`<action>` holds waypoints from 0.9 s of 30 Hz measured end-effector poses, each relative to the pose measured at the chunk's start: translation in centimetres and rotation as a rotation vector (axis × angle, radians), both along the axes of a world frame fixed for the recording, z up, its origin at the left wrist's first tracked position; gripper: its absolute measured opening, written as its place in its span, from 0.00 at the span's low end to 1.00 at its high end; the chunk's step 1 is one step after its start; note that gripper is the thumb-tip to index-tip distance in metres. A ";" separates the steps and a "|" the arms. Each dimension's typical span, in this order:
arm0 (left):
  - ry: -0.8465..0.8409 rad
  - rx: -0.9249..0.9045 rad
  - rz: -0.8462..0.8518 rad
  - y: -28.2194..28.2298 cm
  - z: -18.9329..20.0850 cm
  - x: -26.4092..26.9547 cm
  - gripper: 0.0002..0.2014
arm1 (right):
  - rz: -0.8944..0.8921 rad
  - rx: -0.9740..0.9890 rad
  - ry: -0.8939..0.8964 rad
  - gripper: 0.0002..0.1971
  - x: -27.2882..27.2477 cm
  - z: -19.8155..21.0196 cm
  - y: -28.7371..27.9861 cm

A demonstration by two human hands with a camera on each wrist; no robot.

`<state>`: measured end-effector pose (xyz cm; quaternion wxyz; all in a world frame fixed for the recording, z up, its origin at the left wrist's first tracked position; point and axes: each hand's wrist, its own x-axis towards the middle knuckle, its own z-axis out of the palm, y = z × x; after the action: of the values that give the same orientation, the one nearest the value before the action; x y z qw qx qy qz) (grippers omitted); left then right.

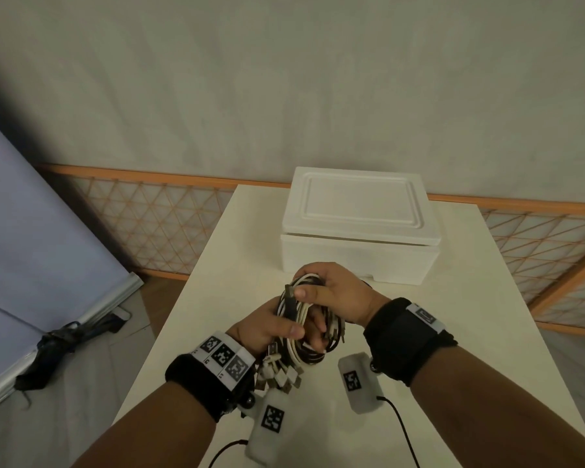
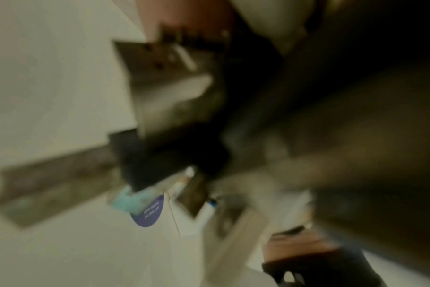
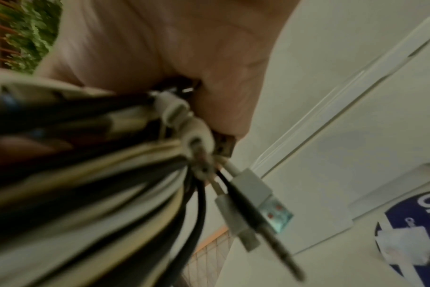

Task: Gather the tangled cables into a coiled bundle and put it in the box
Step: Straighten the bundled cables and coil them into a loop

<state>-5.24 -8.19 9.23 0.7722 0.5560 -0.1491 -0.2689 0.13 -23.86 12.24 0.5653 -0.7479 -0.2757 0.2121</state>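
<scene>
Box (image 1: 355,255): white foam, matt, faintly grainy; lid (image 1: 360,206) same foam with a moulded raised border. Table (image 1: 470,332): smooth matt off-white top. Cables (image 1: 304,319): black and white plastic sheathing, slight sheen; plug ends (image 3: 274,210) bright metal in white plastic housings. Wrist bands (image 1: 409,339): black cloth, matt. Far wall: matt, lightly textured.

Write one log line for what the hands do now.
both hands grip black-and-white coiled cable bundle | white foam box lidded
</scene>
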 end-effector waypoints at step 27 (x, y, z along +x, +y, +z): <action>0.179 0.344 0.422 -0.6 1.0 -0.5 0.08 | -0.480 -0.106 0.245 0.59 -0.8 -2.6 0.8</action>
<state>-5.70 -8.79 10.25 0.7155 0.6717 0.0866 -0.1714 -0.71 -23.06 9.61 0.5884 -0.7893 -0.0088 0.1752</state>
